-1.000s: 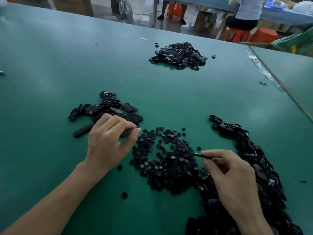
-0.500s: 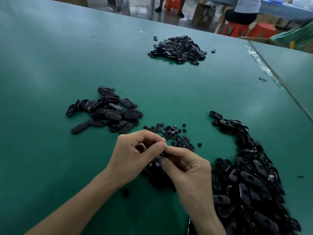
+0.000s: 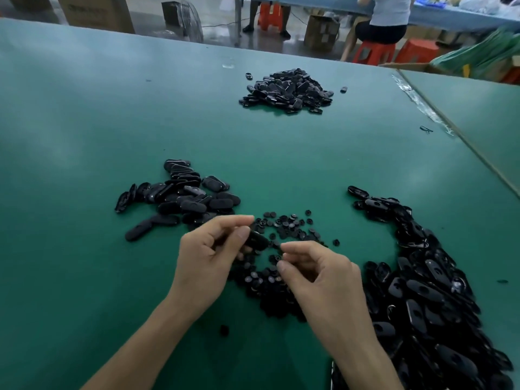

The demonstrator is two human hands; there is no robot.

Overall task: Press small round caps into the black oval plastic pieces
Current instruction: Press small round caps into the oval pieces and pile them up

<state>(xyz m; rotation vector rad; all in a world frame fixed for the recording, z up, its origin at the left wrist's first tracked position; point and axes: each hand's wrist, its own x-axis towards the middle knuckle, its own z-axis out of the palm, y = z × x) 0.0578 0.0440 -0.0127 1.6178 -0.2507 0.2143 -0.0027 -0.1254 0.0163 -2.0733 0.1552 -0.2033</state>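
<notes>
My left hand (image 3: 209, 257) grips one black oval piece (image 3: 257, 240) between thumb and fingers, just above the table. My right hand (image 3: 318, 277) hovers close to its right, thumb and forefinger nearly pinched over the loose heap of small round caps (image 3: 267, 280). Whether a cap sits between those fingertips is unclear. A long heap of black oval pieces (image 3: 422, 291) runs down the right side beside my right wrist. A smaller group of oval pieces (image 3: 180, 195) lies to the upper left of my left hand.
A third pile of black pieces (image 3: 287, 91) sits far across the green table (image 3: 84, 136). A single cap (image 3: 224, 330) lies between my forearms. A seam with tape (image 3: 422, 108) runs along the right. A seated person (image 3: 385, 21), stools and boxes are beyond the far edge.
My left hand came in from the left group, and the oval piece my right hand held passed to it. My hands have since parted slightly, the right hand lowering toward the caps.
</notes>
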